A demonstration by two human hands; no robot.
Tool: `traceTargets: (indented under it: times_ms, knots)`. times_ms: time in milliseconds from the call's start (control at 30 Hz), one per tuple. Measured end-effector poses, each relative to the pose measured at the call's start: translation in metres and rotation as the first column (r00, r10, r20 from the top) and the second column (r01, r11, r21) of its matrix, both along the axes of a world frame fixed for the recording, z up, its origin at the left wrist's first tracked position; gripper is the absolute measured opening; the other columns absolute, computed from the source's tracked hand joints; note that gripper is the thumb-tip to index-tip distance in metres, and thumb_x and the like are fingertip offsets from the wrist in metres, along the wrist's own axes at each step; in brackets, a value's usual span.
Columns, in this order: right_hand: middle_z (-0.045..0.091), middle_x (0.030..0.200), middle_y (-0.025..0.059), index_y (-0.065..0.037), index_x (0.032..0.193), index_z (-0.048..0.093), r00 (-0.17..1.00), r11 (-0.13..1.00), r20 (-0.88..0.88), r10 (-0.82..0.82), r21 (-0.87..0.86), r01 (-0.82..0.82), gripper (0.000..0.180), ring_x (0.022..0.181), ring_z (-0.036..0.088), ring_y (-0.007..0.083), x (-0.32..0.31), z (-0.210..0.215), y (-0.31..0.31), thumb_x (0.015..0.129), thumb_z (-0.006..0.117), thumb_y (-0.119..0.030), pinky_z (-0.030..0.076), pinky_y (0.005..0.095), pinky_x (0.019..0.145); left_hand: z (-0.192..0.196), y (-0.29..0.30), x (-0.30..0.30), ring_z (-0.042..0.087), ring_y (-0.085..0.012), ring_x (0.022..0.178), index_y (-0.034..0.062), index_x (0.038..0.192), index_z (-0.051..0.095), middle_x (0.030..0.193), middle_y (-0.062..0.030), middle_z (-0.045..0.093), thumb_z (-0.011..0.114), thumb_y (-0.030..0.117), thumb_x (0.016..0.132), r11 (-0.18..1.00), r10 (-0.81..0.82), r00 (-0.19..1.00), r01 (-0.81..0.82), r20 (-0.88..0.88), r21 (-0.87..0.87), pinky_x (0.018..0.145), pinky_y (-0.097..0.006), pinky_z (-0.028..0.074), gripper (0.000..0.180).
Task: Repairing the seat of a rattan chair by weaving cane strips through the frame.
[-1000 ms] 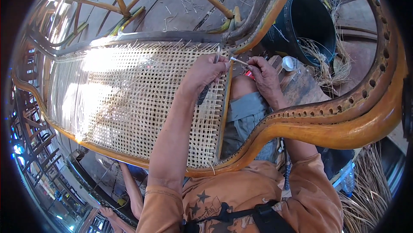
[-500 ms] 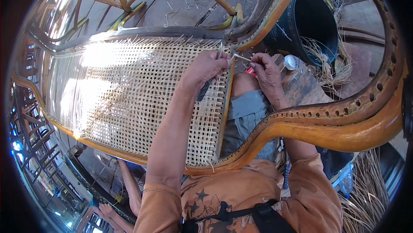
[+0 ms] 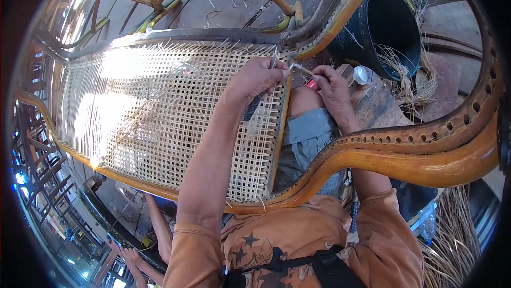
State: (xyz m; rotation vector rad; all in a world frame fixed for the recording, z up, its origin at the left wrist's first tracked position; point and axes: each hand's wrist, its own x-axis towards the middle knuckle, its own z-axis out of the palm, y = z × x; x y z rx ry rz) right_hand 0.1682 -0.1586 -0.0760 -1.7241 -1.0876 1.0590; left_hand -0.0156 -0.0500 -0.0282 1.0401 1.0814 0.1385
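Note:
In my closed left hand (image 3: 262, 79) is a slim metal-ended tool (image 3: 274, 57), its dark lower part (image 3: 252, 109) sticking out below the palm. The thumb and fingertip of this hand also meet the whitish end of a short thin stick (image 3: 303, 68); its exact kind I cannot make out. My right hand (image 3: 334, 90) pinches the stick's other end. Both hands are over the corner of a woven cane panel (image 3: 181, 107), set in a varnished wooden chair frame (image 3: 372, 155) with a row of holes along its curved rail.
A dark bucket (image 3: 367, 27) stands at the upper right, with loose cane strands (image 3: 407, 83) beside it. Near my right hand are a red object (image 3: 312, 83) and a round whitish object (image 3: 362, 75). More strands (image 3: 450, 235) lie lower right. Another person's arm (image 3: 159, 227) shows lower left.
My hands stay nearly in place, with the stick still between them; the stick's tilt changes slightly. The other person's hands at the lower left have shifted a little.

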Motion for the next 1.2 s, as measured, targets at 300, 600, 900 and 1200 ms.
traceTargets:
  times_ms: [300, 600, 900, 1200]
  knots:
    - [0.053, 0.076, -0.0011, -0.003, 0.096, 0.058, 0.921, 0.963, -0.28, -0.27, -0.09, 0.255, 0.009, 0.067, 0.048, 0.0064, 0.021, 0.023, -0.043, 0.089, 0.056, -0.008, 0.042, 0.02, 0.06, 0.005, 0.009, -0.002, 0.046, -0.0057, 0.054, 0.0025, 0.089, 0.063, 0.065, 0.0018, 0.054, 0.068, 0.016, 0.076, 0.989, -0.136, 0.988, 0.139, -0.068, 0.043, 0.048, -0.02, 0.038, 0.02]
    - [0.052, 0.074, -0.0032, -0.006, 0.096, 0.058, 0.916, 0.951, -0.257, -0.307, -0.043, 0.306, 0.008, 0.065, 0.047, 0.0048, 0.023, 0.028, -0.062, 0.09, 0.056, -0.011, 0.04, 0.0192, 0.058, 0.012, 0.008, -0.007, 0.061, -0.029, 0.065, -0.0026, 0.081, 0.064, 0.075, -0.0177, 0.064, 0.061, 0.019, 0.07, 0.852, -0.22, 0.837, 0.415, -0.501, 0.318, 0.065, -0.038, 0.049, 0.025]
    - [0.053, 0.075, -0.0038, -0.007, 0.097, 0.058, 0.864, 0.934, -0.371, -0.34, -0.031, 0.355, 0.01, 0.065, 0.046, 0.004, 0.025, 0.058, -0.065, 0.09, 0.057, -0.013, 0.038, 0.0182, 0.058, 0.025, 0.011, 0.017, 0.063, -0.0357, 0.086, -0.0015, 0.085, 0.066, 0.089, -0.0224, 0.064, 0.055, 0.015, 0.069, 0.6, -0.296, 0.549, 0.744, -0.782, 0.295, 0.076, -0.043, 0.05, 0.025]
    - [0.053, 0.073, -0.0046, -0.008, 0.098, 0.057, 0.869, 0.91, -0.271, -0.413, -0.095, 0.403, 0.012, 0.061, 0.046, 0.0016, 0.052, 0.032, -0.084, 0.089, 0.059, -0.016, 0.038, 0.0143, 0.054, 0.04, 0.013, 0.035, 0.064, -0.0305, 0.09, 0.0034, 0.091, 0.067, 0.095, -0.0166, 0.066, 0.055, 0.014, 0.073, 0.461, -0.403, 0.42, 0.861, -0.813, 0.215, 0.076, -0.04, 0.051, 0.025]
